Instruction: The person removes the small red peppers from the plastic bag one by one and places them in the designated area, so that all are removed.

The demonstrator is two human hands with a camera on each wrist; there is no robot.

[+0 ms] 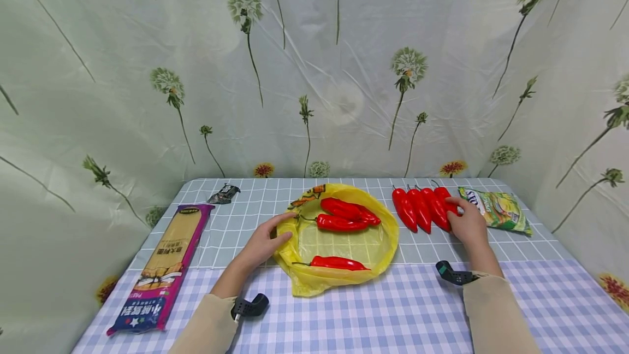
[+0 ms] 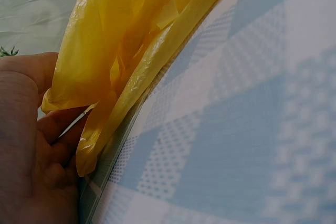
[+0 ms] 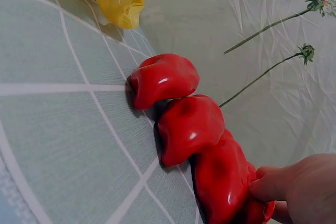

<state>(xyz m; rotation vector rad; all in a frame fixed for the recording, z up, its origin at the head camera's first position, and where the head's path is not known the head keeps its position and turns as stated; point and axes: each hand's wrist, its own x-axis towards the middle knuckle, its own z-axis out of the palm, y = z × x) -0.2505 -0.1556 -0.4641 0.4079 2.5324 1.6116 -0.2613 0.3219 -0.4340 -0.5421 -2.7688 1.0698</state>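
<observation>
On the checked tablecloth (image 1: pixel 344 310), left hand (image 1: pixel 262 245) pinching the yellow bag (image 1: pixel 339 283) rim to hold its mouth wide, right hand (image 1: pixel 467 223) with fingers curled around the rightmost pepper (image 1: pixel 449 201) of a row of red peppers (image 1: pixel 422 209) beside it.

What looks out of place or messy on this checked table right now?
Little stands out. The small crumpled dark wrapper lies loose near the far edge, away from everything else. The yellow plastic bag is open and rumpled, with one red pepper lying apart from the others inside it. Nothing looks spilled or damaged.
</observation>
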